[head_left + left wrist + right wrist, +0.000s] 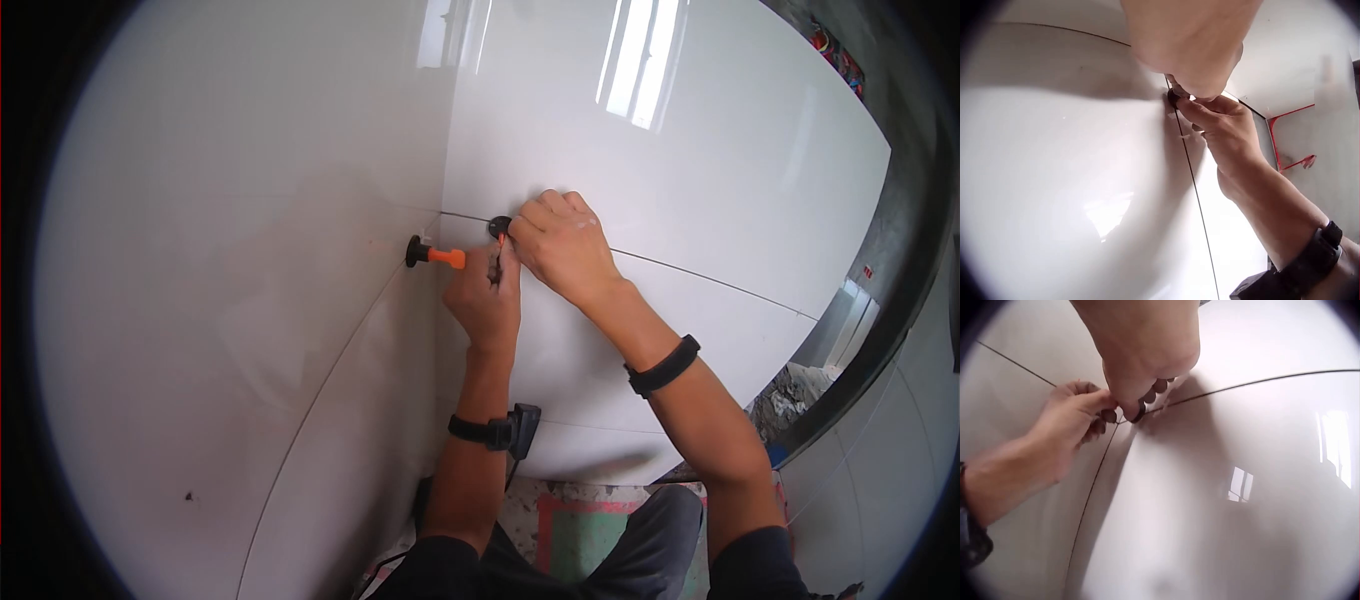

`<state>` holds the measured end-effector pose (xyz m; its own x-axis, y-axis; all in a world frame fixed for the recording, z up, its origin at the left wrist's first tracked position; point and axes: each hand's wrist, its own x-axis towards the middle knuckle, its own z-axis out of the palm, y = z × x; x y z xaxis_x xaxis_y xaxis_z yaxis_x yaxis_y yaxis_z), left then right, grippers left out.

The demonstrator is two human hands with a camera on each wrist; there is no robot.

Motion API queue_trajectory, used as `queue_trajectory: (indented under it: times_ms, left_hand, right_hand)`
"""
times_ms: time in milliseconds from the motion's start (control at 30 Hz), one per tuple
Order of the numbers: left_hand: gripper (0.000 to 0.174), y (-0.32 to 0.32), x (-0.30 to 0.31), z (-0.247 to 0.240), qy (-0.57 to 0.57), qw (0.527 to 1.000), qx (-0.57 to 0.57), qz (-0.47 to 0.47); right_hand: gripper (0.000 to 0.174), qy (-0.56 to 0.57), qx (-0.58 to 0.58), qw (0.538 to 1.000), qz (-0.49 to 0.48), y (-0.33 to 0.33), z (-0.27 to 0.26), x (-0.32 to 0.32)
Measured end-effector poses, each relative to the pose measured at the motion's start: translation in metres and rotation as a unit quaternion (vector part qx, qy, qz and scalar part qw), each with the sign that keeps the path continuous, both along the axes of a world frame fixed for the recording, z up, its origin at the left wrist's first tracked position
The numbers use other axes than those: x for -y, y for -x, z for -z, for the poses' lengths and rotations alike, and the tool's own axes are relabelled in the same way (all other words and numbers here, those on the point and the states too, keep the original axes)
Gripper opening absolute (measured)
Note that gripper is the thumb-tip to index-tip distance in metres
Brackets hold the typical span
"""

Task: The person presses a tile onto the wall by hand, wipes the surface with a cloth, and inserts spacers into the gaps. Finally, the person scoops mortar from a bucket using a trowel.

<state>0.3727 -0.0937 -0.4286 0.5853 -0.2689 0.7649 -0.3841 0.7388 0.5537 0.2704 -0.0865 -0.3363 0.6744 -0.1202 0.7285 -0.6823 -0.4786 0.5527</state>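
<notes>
At the wall corner, a tile leveler's black round base (499, 228) sits on the joint between white glossy tiles. My right hand (560, 240) holds this base at its right edge with thumb and fingers. From below, my left hand (487, 295) pinches the leveler's thin orange part (502, 240), mostly hidden by the fingers. The same black base (1173, 98) shows beside the fingertips in the left wrist view, and the right thumb lies against the base (1139, 412) in the right wrist view. A second tile leveler (448, 258) with an orange handle stands out from the left wall's joint.
Large white tiles (680, 190) cover both walls, which meet at the corner just left of the hands. Rubble (795, 400) lies beyond the right wall's edge. Colored wires (838, 60) show at the upper right. The person's knee (655, 530) is below.
</notes>
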Motion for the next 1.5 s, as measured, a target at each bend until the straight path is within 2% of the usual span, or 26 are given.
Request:
queue_trajectory:
  times_ms: [100,167,233,333,433,567,633,733,867,933,1067,1133,1267,1333,1367,1433,1500]
  left_hand:
    - [0.017,0.002,0.001,-0.002,0.007,1.000,-0.005,0.005]
    - [0.016,0.003,0.000,-0.002,0.014,1.000,-0.009,0.001]
    - [0.016,0.002,-0.002,-0.002,-0.006,1.000,-0.001,0.015]
    - [0.014,0.002,-0.001,-0.004,0.007,1.000,0.004,-0.005]
    - [0.013,0.002,-0.001,-0.004,0.020,0.999,0.017,-0.025]
    - [0.012,0.001,-0.003,-0.003,0.009,1.000,0.014,-0.014]
    - [0.012,0.001,-0.003,-0.004,0.015,1.000,-0.007,-0.004]
    - [0.013,0.001,-0.004,-0.002,0.010,1.000,0.003,0.004]
    - [0.011,0.001,0.001,-0.003,0.000,1.000,0.000,0.004]
    - [0.010,0.000,0.000,-0.005,0.015,1.000,0.018,-0.017]
    - [0.008,-0.002,0.000,-0.005,0.038,0.999,0.006,-0.008]
    - [0.006,-0.002,-0.002,-0.006,0.033,0.999,0.019,-0.022]
    - [0.006,-0.001,0.004,-0.001,0.028,0.999,0.019,-0.011]
    - [0.007,0.001,0.005,-0.003,0.046,0.999,0.005,-0.004]
    - [0.007,0.001,0.005,-0.004,0.047,0.999,0.005,-0.002]
    - [0.007,-0.002,0.004,-0.004,0.047,0.998,0.029,-0.032]
    - [0.007,-0.003,0.003,-0.003,0.042,0.998,0.034,-0.035]
  right_hand:
    - [0.009,-0.050,-0.027,0.998,-0.018,-0.001,-0.017,-0.008]
    - [0.015,-0.082,-0.038,0.995,-0.038,-0.002,-0.027,-0.006]
    - [0.030,-0.144,-0.123,0.982,-0.013,-0.001,-0.038,0.002]
    - [0.031,-0.187,-0.191,0.964,0.018,-0.004,-0.056,-0.004]
    - [0.029,-0.174,-0.232,0.957,0.029,-0.005,-0.061,-0.005]
    - [0.019,-0.146,-0.223,0.964,0.023,-0.010,-0.056,-0.001]
    - [0.010,-0.101,-0.182,0.978,0.013,-0.012,-0.050,0.001]
    - [0.011,-0.103,-0.171,0.979,0.046,-0.002,-0.035,0.005]
    - [0.011,-0.124,-0.134,0.983,0.004,-0.001,-0.050,-0.007]
    - [0.010,-0.174,-0.198,0.964,0.037,-0.006,-0.057,-0.007]
    - [0.009,-0.178,-0.215,0.959,0.045,-0.013,-0.060,-0.002]
    - [0.011,-0.122,-0.192,0.971,0.071,-0.011,-0.049,0.004]
    - [0.012,-0.140,-0.198,0.966,0.084,-0.005,-0.049,0.002]
    - [0.012,-0.192,-0.138,0.971,-0.023,-0.004,-0.059,-0.005]
    - [0.012,-0.192,-0.137,0.972,-0.022,-0.006,-0.061,-0.004]
    - [0.010,-0.201,-0.240,0.949,0.047,-0.013,-0.065,0.000]
    - [0.011,-0.175,-0.237,0.954,0.050,-0.014,-0.063,0.002]
